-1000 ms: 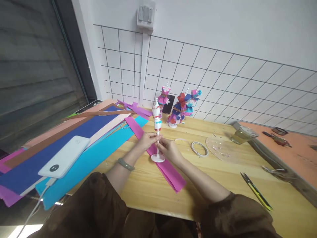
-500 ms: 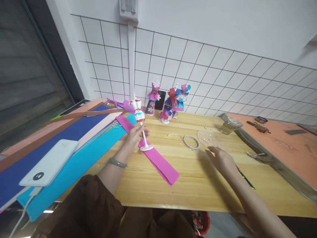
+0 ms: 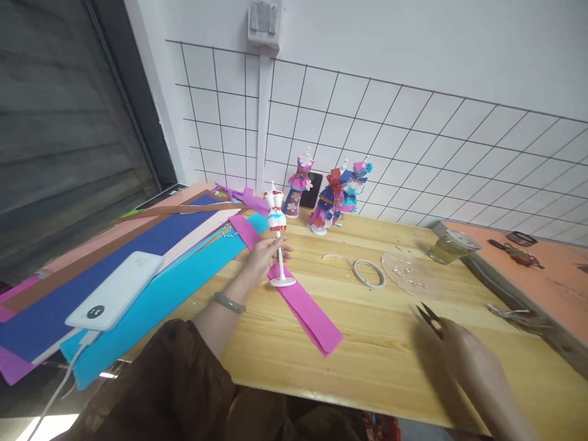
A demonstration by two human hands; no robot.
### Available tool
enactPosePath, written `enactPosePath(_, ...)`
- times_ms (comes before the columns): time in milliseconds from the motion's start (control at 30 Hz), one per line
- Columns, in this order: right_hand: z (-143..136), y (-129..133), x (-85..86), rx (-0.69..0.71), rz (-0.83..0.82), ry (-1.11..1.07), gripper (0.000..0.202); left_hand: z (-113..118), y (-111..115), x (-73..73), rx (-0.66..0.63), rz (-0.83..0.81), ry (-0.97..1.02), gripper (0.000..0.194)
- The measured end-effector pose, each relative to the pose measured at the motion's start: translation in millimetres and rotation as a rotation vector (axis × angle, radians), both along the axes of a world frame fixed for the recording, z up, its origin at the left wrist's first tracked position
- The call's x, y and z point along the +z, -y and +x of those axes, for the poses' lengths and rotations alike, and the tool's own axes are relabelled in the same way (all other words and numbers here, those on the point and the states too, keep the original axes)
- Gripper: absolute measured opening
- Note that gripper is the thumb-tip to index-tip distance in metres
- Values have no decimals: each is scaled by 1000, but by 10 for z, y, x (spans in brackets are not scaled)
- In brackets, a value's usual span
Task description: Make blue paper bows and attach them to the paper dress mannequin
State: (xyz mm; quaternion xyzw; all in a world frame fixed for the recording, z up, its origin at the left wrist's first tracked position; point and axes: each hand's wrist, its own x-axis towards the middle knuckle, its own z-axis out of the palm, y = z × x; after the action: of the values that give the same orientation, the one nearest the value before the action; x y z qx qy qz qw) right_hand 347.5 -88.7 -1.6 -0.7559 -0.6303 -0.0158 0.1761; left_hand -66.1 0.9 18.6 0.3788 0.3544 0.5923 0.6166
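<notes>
My left hand is closed round the white stem of a small mannequin stand, its fingers near the middle of the pole. The mannequin stands upright and wears red, white and blue trim. Its round base overlaps a folded strip of pink crepe paper. Over the right part of the table, my right hand grips dark pointed tweezers, tips apart and pointing up-left. Beyond the tips lies a clear round sheet with tiny pink gems. A roll of white tape sits left of it.
Several dressed mannequins and a phone stand by the wall. Colored paper sheets with a white power bank cover the left. At the right are a cup of yellowish liquid and keys.
My right hand has moved down and right, away from the clear sheet, and has taken hold of the tweezers. My left hand keeps the mannequin stand. The whole view has shifted.
</notes>
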Motion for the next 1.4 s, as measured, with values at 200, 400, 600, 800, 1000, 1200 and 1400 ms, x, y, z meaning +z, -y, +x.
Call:
enactPosePath(200,-1273,-280,410,370,-120,-578,37,-9,-14,-63,-45,0,-12,30)
enactPosePath(400,-2247,-652,680,653,-61,-598,41,6,21,-36,-115,-10,-4,27)
enactPosePath(600,-2613,-1011,553,695,102,-438,35,4,50,-3,-169,-5,41,23)
enactPosePath(800,-2579,-1020,495,712,89,-398,34,9,49,-15,-178,-17,61,27)
enactPosePath(1000,-2574,-978,527,713,79,-374,32,10,41,-41,-177,-21,54,29)
enactPosePath(1200,-2583,-978,516,717,90,-381,31,10,51,-30,-186,-15,53,26)
enactPosePath(1400,-2588,-993,503,708,70,-440,32,11,58,-32,-194,-8,24,26)
